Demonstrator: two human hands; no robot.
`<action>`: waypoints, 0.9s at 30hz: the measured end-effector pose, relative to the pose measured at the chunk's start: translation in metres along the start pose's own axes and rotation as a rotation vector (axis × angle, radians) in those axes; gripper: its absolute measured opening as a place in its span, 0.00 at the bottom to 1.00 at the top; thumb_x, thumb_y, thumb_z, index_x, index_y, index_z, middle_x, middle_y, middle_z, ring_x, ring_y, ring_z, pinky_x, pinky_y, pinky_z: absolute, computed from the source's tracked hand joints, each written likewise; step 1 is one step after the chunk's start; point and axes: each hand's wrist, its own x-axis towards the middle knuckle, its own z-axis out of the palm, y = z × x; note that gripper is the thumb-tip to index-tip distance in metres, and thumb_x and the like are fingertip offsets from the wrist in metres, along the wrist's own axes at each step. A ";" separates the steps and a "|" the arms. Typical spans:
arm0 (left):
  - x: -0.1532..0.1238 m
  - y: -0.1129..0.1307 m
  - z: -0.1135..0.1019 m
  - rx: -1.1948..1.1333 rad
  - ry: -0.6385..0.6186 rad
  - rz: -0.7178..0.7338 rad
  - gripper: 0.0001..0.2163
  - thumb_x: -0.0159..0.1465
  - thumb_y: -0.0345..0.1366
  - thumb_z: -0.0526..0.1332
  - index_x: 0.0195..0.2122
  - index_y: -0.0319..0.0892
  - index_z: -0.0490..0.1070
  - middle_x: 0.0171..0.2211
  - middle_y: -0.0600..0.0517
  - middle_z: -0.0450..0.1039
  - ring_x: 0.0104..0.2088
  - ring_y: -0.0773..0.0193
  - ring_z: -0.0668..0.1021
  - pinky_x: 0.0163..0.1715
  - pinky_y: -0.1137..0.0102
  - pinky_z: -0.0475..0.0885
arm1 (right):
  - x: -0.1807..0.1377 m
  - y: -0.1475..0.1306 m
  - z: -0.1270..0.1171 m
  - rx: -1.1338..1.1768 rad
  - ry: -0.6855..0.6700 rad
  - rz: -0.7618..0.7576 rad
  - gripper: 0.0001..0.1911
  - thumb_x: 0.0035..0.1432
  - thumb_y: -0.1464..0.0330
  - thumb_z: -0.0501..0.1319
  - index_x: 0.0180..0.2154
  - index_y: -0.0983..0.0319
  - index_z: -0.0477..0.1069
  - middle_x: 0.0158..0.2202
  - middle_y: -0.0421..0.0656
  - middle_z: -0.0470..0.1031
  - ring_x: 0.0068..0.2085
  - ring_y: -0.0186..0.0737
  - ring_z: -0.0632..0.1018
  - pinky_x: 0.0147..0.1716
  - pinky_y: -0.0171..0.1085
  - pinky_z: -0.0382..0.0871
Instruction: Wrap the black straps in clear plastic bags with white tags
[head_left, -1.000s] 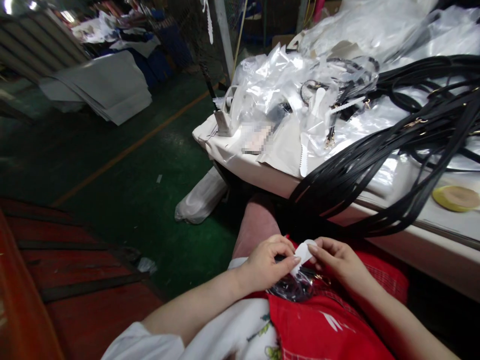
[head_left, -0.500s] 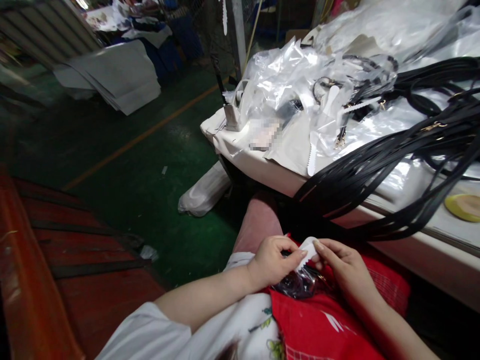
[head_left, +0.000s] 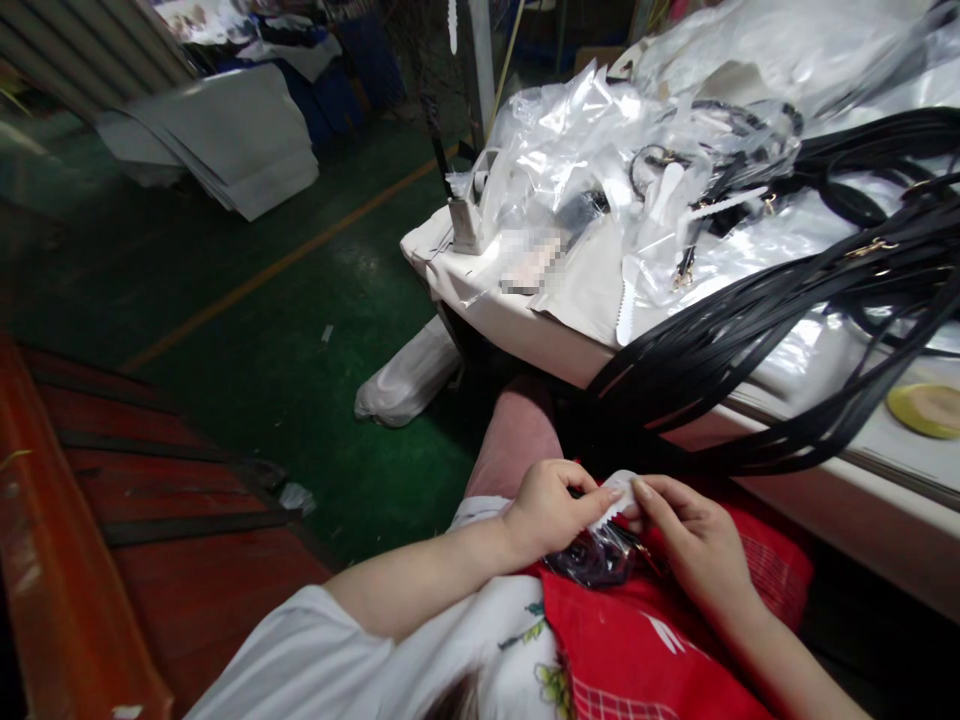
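Observation:
Over my lap, my left hand (head_left: 555, 508) is closed, pinching one end of a white strip with a toothed edge (head_left: 619, 492). My right hand (head_left: 694, 530) grips the strip's other end between thumb and fingertips. Just below both hands, a clear plastic bag with a coiled black strap inside (head_left: 596, 560) rests against the red apron (head_left: 637, 640). The fingers partly cover the bag's top, so I cannot tell how the strip is joined to it.
A white table (head_left: 517, 335) carries clear plastic bags (head_left: 555, 130), another toothed white strip (head_left: 625, 312) and a yellow roll (head_left: 926, 410). A bundle of black straps (head_left: 720, 345) hangs over its edge. Red-brown wooden slats (head_left: 172, 490) stand at left; a wrapped bundle (head_left: 409, 375) lies on the floor.
Both hands stay on the white strip, with only small finger movements. The view has shifted slightly, and more of the bag shows under my left hand.

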 end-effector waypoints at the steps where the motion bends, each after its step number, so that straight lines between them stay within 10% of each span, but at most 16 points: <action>1: 0.000 -0.001 0.000 -0.002 0.010 0.000 0.18 0.61 0.46 0.63 0.21 0.37 0.75 0.20 0.53 0.71 0.23 0.70 0.71 0.24 0.74 0.61 | 0.000 0.002 0.000 -0.031 0.002 -0.033 0.16 0.62 0.57 0.59 0.36 0.61 0.79 0.25 0.41 0.79 0.25 0.39 0.79 0.25 0.32 0.73; 7: 0.001 -0.006 0.002 0.011 -0.012 -0.088 0.18 0.59 0.48 0.63 0.24 0.37 0.78 0.21 0.52 0.74 0.24 0.68 0.73 0.24 0.74 0.61 | -0.002 0.009 0.000 -0.537 0.098 -0.546 0.12 0.66 0.67 0.57 0.43 0.64 0.78 0.37 0.47 0.83 0.34 0.41 0.82 0.35 0.35 0.74; 14: 0.004 -0.008 0.007 0.080 -0.054 -0.164 0.16 0.59 0.41 0.62 0.19 0.37 0.76 0.15 0.55 0.67 0.21 0.71 0.67 0.22 0.74 0.56 | -0.012 -0.013 -0.001 -0.822 -0.028 -0.975 0.15 0.68 0.72 0.49 0.46 0.65 0.74 0.28 0.45 0.79 0.27 0.39 0.78 0.30 0.36 0.70; 19: 0.001 -0.004 0.005 0.119 0.012 -0.064 0.18 0.60 0.45 0.62 0.19 0.37 0.75 0.16 0.56 0.66 0.21 0.71 0.67 0.22 0.73 0.54 | 0.001 -0.019 -0.006 -0.484 0.121 -0.477 0.09 0.66 0.63 0.56 0.38 0.61 0.72 0.31 0.43 0.79 0.30 0.39 0.78 0.31 0.34 0.70; 22: 0.001 -0.002 0.004 0.159 0.025 -0.027 0.18 0.62 0.43 0.60 0.18 0.38 0.72 0.16 0.56 0.65 0.20 0.71 0.66 0.22 0.72 0.54 | 0.015 -0.008 -0.002 -0.274 -0.130 -0.129 0.20 0.66 0.55 0.52 0.29 0.61 0.70 0.24 0.40 0.73 0.25 0.38 0.74 0.24 0.33 0.67; 27: 0.003 -0.001 -0.001 0.233 -0.031 0.169 0.16 0.69 0.38 0.50 0.26 0.40 0.70 0.23 0.53 0.71 0.26 0.67 0.71 0.27 0.72 0.61 | 0.015 0.000 0.002 -0.241 -0.053 -0.136 0.23 0.66 0.55 0.52 0.23 0.60 0.65 0.19 0.37 0.66 0.22 0.34 0.68 0.22 0.32 0.62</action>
